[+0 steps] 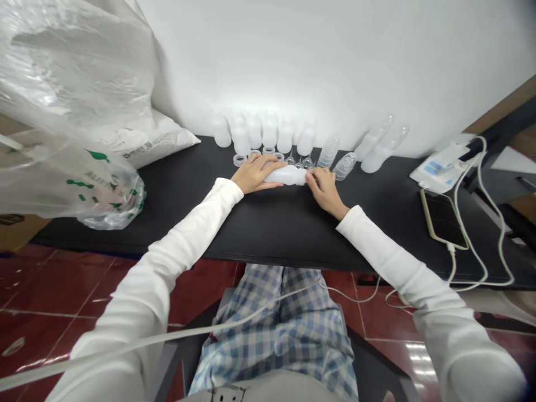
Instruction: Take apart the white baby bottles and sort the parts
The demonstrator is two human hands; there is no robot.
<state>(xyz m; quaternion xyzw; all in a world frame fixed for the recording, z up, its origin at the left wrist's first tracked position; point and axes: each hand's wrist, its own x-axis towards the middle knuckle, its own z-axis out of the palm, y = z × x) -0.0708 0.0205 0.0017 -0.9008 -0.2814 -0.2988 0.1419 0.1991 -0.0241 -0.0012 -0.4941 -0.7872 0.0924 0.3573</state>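
A white plastic bottle lies on its side on the black table. My left hand is wrapped round the bottle's left part. My right hand pinches the bottle's right end, at its neck. Just behind the hands lie small clear rings and clear caps. A row of upright white bottles stands along the white wall beyond them.
Clear bottles lean against the wall at the right. A phone with a white cable and a white box lie at the right. Big plastic bags sit at the left. Red tile floor shows below.
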